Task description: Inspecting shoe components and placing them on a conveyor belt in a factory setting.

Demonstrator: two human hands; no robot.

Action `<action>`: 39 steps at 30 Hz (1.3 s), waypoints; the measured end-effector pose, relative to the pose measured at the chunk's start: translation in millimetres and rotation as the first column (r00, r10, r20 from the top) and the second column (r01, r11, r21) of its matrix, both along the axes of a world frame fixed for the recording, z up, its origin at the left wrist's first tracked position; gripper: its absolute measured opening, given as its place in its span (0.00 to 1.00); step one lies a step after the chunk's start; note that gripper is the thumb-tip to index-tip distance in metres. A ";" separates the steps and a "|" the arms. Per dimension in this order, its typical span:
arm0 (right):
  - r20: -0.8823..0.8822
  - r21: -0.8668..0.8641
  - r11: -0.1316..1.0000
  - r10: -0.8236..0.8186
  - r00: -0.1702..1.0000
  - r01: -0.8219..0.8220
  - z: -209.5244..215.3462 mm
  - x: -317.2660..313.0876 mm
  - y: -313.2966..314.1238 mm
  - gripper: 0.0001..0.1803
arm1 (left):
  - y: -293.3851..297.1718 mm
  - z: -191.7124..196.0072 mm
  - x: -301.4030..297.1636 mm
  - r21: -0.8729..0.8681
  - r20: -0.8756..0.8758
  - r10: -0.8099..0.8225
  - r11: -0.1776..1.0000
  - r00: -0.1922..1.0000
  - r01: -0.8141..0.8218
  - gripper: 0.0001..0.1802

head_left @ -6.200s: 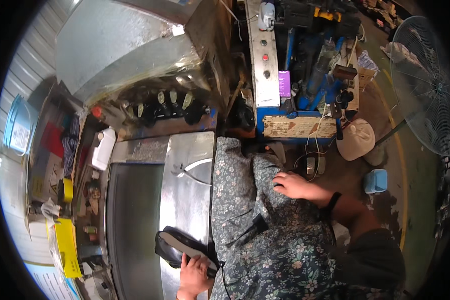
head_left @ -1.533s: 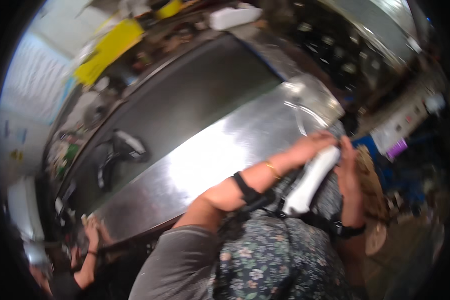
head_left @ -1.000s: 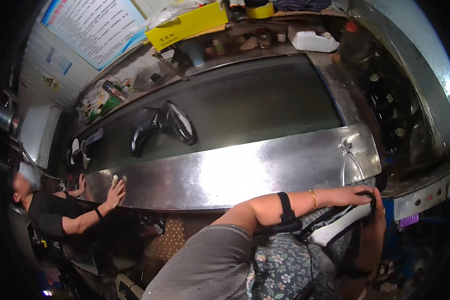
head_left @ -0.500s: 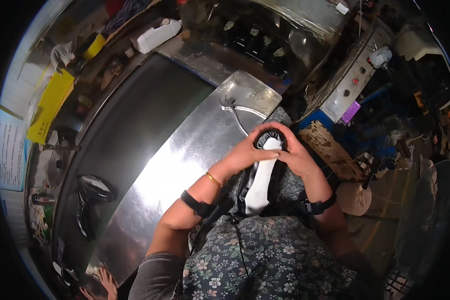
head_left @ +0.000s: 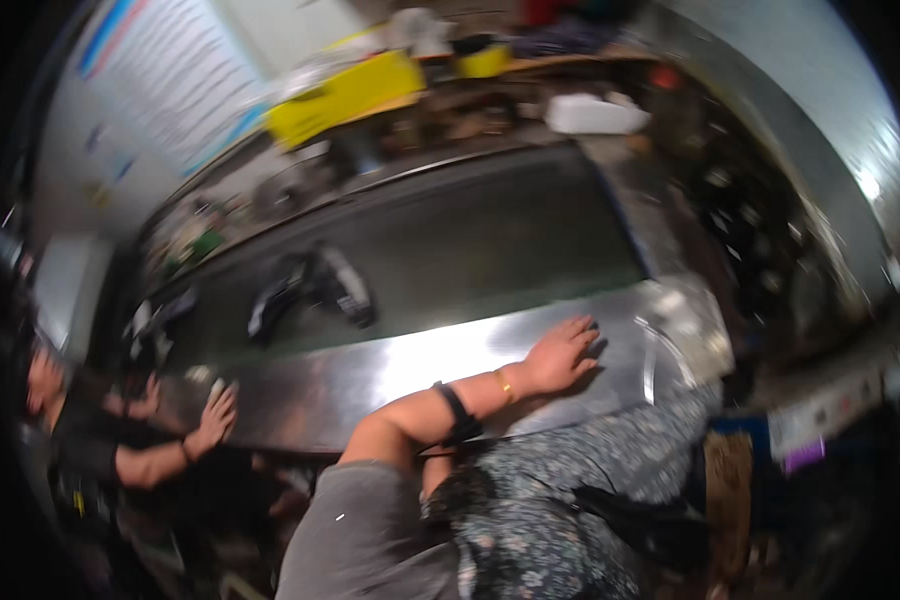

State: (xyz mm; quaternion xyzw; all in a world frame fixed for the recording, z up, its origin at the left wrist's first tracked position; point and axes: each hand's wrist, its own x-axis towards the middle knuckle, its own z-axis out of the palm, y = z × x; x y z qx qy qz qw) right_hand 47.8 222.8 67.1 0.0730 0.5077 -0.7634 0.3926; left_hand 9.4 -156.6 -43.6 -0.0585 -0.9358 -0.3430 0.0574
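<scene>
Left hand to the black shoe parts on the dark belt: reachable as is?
Probably yes with a stretch. The left hand lies flat on the shiny steel ledge; the black shoe parts lie further along the dark belt, nothing between.

Steel counter (head_left: 390, 375) glossy, smooth; recessed belt (head_left: 470, 250) matt.

Left hand (head_left: 560, 355) now flat on the steel surface (head_left: 370, 375) — shoe dropped (right hand gone from view).
</scene>
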 end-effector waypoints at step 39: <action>-0.356 0.797 0.392 0.919 -0.167 0.460 -185.3 -226.4 -189.1 0.36 | -68.6 -72.2 26.0 -0.139 -0.189 0.229 0.956 0.955 -0.257 0.40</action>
